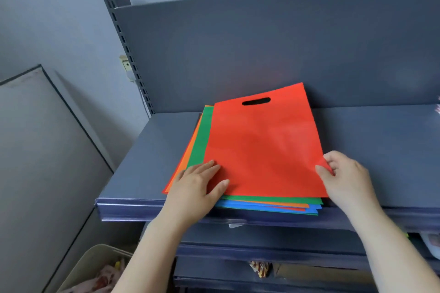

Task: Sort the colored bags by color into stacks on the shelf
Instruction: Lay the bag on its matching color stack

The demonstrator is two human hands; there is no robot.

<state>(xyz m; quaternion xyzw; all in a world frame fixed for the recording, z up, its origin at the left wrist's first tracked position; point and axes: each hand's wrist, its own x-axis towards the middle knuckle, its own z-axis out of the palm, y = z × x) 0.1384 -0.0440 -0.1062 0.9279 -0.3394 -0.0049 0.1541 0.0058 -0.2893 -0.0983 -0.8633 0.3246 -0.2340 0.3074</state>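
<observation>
Left hand (198, 184) flat, pinning mixed stack (269, 206); right hand (346, 173) pinches red bag (262, 147) corner. We judge fabric light, floppy; lift by edge.

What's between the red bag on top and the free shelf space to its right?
Nothing visible. The red bag tops the mixed pile, the right hand pinches its right corner, and the left hand lies flat on its lower left. The shelf to the right looks bare.

No text, label, brand or number can be read on anything in view.
</observation>
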